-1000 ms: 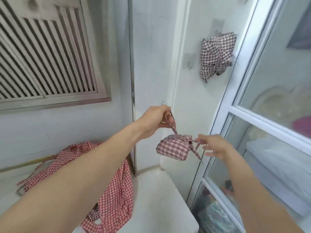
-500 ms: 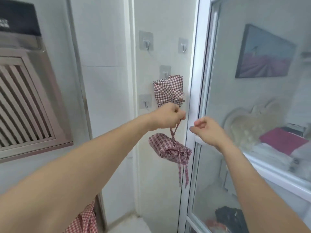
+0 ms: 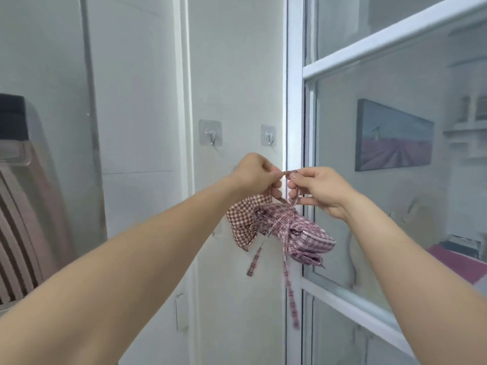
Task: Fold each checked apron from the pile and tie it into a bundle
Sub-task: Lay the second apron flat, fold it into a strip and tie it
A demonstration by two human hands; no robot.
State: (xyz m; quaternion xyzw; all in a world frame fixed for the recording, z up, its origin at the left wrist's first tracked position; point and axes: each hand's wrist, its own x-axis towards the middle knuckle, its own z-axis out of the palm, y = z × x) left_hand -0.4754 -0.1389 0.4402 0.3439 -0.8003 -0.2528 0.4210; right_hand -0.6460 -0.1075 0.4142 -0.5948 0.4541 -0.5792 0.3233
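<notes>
A rolled, tied bundle of red-and-white checked apron hangs in the air by its strap loop. My left hand pinches the left end of that loop and my right hand pinches the right end, holding it stretched between them. Loose strap ends dangle below the bundle. Behind it, a second checked apron bundle hangs against the wall, partly hidden by my left hand and the held bundle.
Two bare adhesive wall hooks sit on the white wall just above my hands. A white-framed glass door stands at the right, with a room behind it. A slatted vent is at the far left.
My view has risen up the wall. My right hand has moved in and taken hold of the strap loop next to my left hand. The bundle has been lifted higher, toward the hooks.
</notes>
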